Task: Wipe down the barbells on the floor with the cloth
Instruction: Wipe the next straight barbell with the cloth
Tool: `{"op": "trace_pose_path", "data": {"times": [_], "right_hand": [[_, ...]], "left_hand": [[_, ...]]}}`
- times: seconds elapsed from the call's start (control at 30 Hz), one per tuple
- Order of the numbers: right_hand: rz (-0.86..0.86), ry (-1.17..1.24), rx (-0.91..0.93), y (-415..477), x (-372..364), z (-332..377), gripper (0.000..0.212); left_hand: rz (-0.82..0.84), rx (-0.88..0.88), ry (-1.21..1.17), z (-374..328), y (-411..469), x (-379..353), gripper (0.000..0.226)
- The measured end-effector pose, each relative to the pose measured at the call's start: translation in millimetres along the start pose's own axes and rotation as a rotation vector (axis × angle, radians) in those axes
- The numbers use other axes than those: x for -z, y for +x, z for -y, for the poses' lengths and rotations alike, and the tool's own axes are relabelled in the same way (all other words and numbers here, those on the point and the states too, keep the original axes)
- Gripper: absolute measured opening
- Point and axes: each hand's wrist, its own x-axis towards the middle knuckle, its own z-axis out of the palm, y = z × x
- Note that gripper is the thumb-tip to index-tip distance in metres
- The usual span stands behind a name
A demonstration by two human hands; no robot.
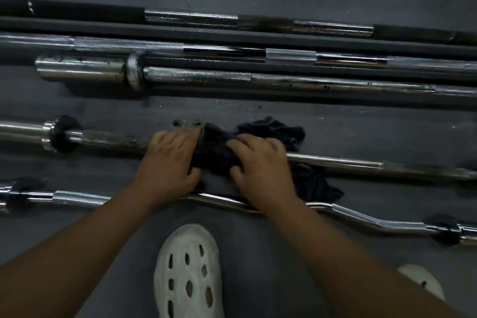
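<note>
Dark gym floor carries barbells in rows. On the second-nearest barbell, left hand curls over the shaft, probably steadying it; right hand clenches the cloth around it for rubbing.

Straight barbells lie side by side across the grey floor, a wavy curl bar lowest. A dark cloth bunches at centre; a white clog stands below.

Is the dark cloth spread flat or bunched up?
Bunched: the dark cloth lies crumpled over the straight chrome barbell, under left hand and right hand.
</note>
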Motion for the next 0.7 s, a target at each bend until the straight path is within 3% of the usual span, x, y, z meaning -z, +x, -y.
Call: {"op": "trace_pose_path", "data": {"times": [0.07,0.13,0.17,0.33,0.47,0.5,0.57,0.6,0.63,0.7], "right_hand": [[-0.011,0.051,-0.186,-15,28,-37,0.041],[-0.106,0.278,-0.509,-19,64,-53,0.032],[-0.163,0.419,-0.586,-14,75,-52,0.029],[-0.262,1.077,-0.589,16,110,-5,0.018],[-0.219,1.362,-0.613,17,110,-5,0.014],[-0.149,1.265,-0.652,14,100,-15,0.019],[0.098,0.688,-0.712,3,81,-32,0.062],[0.111,0.433,-0.708,-3,71,-40,0.076],[0.042,0.336,-0.673,-6,63,-40,0.078],[-0.052,0.370,-0.607,-9,46,-24,0.069]], "left_hand": [[0.029,0.023,0.014,-2,-7,-3,0.083],[0.060,0.046,0.018,-5,-13,-7,0.085],[0.076,0.051,0.019,-5,-14,-8,0.085],[0.051,0.033,0.009,-3,-6,-2,0.083],[0.026,0.017,-0.012,-2,2,-1,0.054],[0.040,0.010,-0.018,-1,1,-1,0.052],[0.098,0.038,-0.100,-1,0,-1,0.055],[0.084,0.074,-0.165,-2,-2,-1,0.053],[0.082,0.108,-0.192,-3,-3,-1,0.049],[0.072,0.087,-0.065,-8,-1,-1,0.047]]}}
